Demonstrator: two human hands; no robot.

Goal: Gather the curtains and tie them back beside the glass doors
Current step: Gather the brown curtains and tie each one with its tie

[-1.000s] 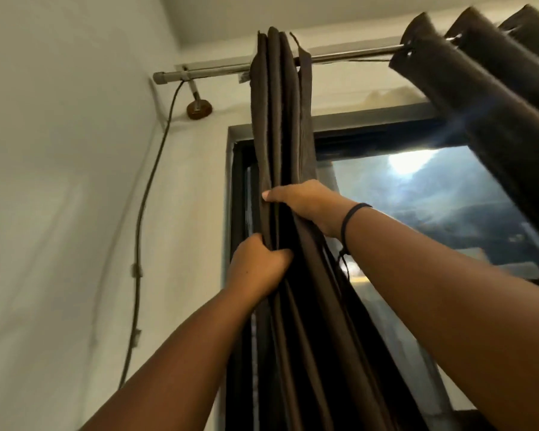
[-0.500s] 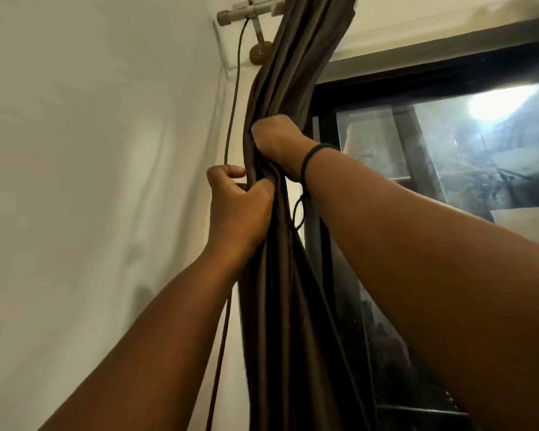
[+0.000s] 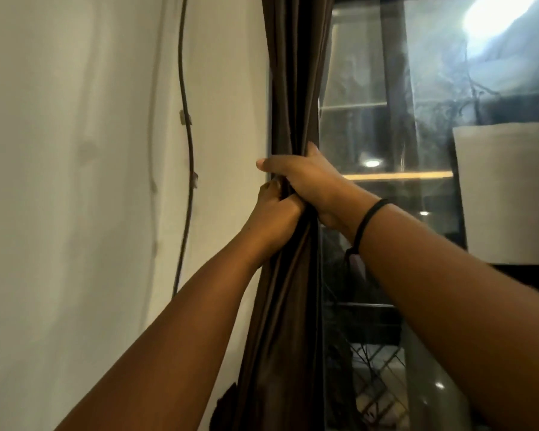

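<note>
While both of my hands are on it, curtain: the dark brown curtain (image 3: 296,88) hangs bunched into one narrow column at the left edge of the glass doors (image 3: 386,150), against the door frame.
Right hand: my right hand (image 3: 305,178) wraps around the gathered folds from the glass side — thumb sticking out toward the wall, fingers curled behind the fabric.
Left hand: my left hand (image 3: 274,213) clenches the same bundle just below, touching the right one.
Wrist: a black band (image 3: 367,219) circles my right wrist.
Wall: a thin cable (image 3: 187,144) runs down the pale wall (image 3: 75,181), left of the curtain.
</note>
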